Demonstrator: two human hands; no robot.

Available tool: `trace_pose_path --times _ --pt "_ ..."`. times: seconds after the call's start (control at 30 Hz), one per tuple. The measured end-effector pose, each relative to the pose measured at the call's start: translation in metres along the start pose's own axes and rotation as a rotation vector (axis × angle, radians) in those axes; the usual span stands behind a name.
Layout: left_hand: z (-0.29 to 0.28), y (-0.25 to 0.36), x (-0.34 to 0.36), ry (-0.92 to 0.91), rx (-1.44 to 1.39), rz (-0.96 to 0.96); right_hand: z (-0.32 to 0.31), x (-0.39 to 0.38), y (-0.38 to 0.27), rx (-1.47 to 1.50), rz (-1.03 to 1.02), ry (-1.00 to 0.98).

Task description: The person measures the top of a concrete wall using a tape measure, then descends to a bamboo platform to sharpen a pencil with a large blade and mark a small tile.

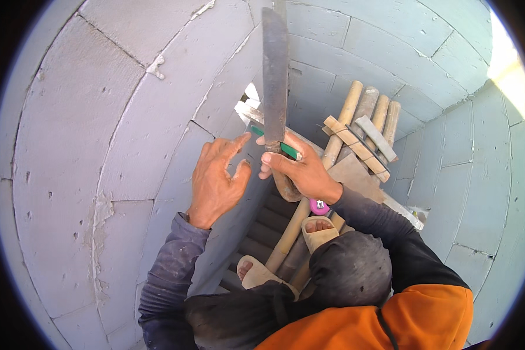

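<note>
My right hand (297, 169) grips a long, dark, flat blade (273, 70), held upright with its curved handle (289, 189) below, together with a slim green tool (290, 150) lying crosswise behind the blade. My left hand (220, 175) is open, fingers apart and slightly bent, its index fingertip beside the left end of the green tool. I cannot tell whether it touches it. A pink tape measure (319, 206) lies below my right hand.
Pale block walls (87, 111) surround me. Bamboo poles (345, 105), wooden offcuts (361, 149) and a board (350, 178) form a platform over a dim drop with stair-like ledges. My sandalled feet (318, 233) stand on poles. A small wall opening (248, 93) shows behind my left hand.
</note>
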State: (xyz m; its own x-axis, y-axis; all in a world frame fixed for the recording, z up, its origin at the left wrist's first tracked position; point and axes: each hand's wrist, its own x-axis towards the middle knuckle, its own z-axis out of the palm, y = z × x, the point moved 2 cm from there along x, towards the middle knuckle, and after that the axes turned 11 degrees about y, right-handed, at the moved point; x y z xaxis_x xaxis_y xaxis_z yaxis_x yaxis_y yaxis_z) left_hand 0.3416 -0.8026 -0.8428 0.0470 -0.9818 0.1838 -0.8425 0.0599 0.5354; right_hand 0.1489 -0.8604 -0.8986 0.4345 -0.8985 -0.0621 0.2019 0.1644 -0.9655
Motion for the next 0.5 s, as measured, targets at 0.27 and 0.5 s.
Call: trace_pose_path --times 0.27,0.5 --pt "0.006 -0.018 -0.008 -0.148 -0.272 0.100 0.015 -0.015 -0.024 -0.239 0.208 -0.242" --pt "-0.004 -0.028 -0.029 -0.339 -0.250 -0.060 0.010 -0.017 -0.019 -0.595 -0.120 -0.264"
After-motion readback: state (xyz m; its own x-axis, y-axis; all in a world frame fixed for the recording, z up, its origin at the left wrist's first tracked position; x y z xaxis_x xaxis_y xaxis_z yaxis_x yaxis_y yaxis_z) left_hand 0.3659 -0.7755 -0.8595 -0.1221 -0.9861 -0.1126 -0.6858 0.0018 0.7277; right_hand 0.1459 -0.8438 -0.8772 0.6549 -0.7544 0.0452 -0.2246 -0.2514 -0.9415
